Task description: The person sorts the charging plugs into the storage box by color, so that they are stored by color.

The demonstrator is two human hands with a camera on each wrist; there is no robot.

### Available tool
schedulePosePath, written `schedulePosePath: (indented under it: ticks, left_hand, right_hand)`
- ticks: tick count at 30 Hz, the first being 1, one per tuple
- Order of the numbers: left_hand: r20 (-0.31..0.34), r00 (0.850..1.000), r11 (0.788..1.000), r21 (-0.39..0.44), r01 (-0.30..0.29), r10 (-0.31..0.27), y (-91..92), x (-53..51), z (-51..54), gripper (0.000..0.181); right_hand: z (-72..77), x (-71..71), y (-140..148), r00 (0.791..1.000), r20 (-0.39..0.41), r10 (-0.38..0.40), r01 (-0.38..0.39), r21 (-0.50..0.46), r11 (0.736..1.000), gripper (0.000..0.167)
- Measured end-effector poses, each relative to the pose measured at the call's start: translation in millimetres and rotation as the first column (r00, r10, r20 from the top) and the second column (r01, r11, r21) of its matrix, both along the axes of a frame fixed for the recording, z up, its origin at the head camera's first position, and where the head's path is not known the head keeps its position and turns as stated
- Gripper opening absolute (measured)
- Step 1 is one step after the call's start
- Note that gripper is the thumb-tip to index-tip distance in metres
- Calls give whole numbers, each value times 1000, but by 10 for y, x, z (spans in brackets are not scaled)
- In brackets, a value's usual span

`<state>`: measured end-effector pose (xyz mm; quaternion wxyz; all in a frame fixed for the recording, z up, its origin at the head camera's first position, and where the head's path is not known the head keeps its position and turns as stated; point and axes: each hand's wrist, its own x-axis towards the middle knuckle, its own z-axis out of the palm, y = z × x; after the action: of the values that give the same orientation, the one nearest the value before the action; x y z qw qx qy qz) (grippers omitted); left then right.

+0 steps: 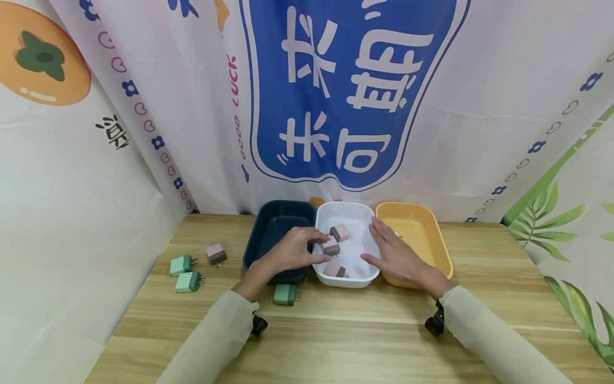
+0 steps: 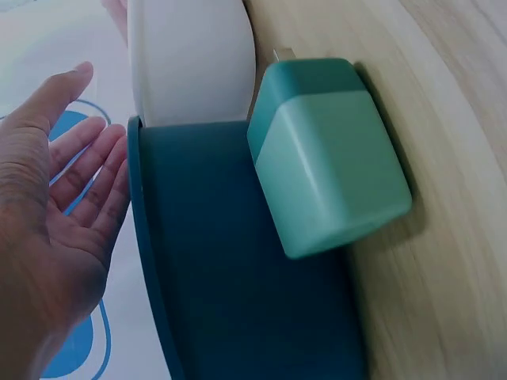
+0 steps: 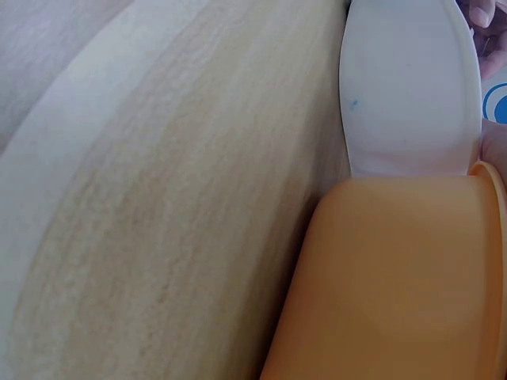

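Observation:
Over the white tray [image 1: 355, 279], my left hand [image 1: 295, 249] reaches in from the navy tray's side, thumb and fingers spread. The left wrist view shows those fingers extended, with nothing between them. One pink-and-brown plug charger [image 1: 331, 246] lies by the fingertips in the head view; another pink charger [image 1: 340, 232] is behind it and a third charger [image 1: 334, 270] nearer the front. My right hand [image 1: 395, 253], fingers straight, is above where the white and yellow trays meet. Partly hidden behind it, a small pale thing with prongs [image 1: 398, 234] shows in the yellow tray [image 1: 434, 237].
The navy tray [image 1: 261, 229] stands left of the white one. In front of it lies a green plug charger [image 1: 285, 294]. Farther left on the wooden table [image 1: 336, 346] are two green chargers [image 1: 180, 265] and a pink-brown charger [image 1: 217, 254]. A printed curtain [image 1: 211, 160] hangs behind.

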<state>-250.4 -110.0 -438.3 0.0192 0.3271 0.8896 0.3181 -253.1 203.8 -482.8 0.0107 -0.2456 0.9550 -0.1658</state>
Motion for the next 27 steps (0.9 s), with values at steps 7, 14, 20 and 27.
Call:
schedulePosePath:
  ticks: [7,14,20,27]
  left_hand:
    - [-8,999,998,42,-38,39,-166,56,26,47]
    - [-15,997,996,32,-82,82,-325,86,41,51]
    - [-54,993,994,37,-100,102,-481,117,52,50]
    - [-93,987,991,57,-124,129,-660,177,88,51]
  right_hand:
    - [-11,-33,3,1000,-9,4,-4,5,1000,98]
    - [-1,-20,5,1000,-2,3,-3,1,1000,99]
    - [-5,-5,2,1000,2,3,-3,-1,1000,98]
    - [1,2,4,1000,2,1,-1,0,1000,98]
